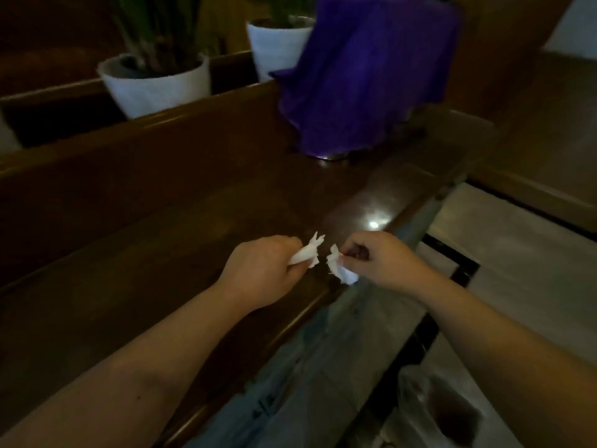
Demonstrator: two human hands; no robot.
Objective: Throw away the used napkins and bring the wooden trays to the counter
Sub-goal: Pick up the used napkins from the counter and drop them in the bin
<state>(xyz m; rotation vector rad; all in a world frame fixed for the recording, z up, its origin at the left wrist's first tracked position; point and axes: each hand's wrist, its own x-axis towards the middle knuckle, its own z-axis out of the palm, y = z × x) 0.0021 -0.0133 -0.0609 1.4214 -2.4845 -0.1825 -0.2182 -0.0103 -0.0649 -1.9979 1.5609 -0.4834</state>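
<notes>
My left hand [263,270] is closed around a crumpled white napkin piece [307,252] that sticks out past the fingers. My right hand [384,261] pinches a second white napkin piece [342,271], a small gap apart from the first. Both hands hover over the front edge of a dark wooden counter [161,253]. A bin lined with a clear plastic bag [442,412] stands on the floor at the lower right, below my right forearm. No wooden tray is in view.
A purple cloth [365,76] drapes over something with a metal base at the counter's far end. Two white plant pots [155,85] [277,43] stand on a ledge behind the counter. Pale tiled floor [504,253] lies to the right.
</notes>
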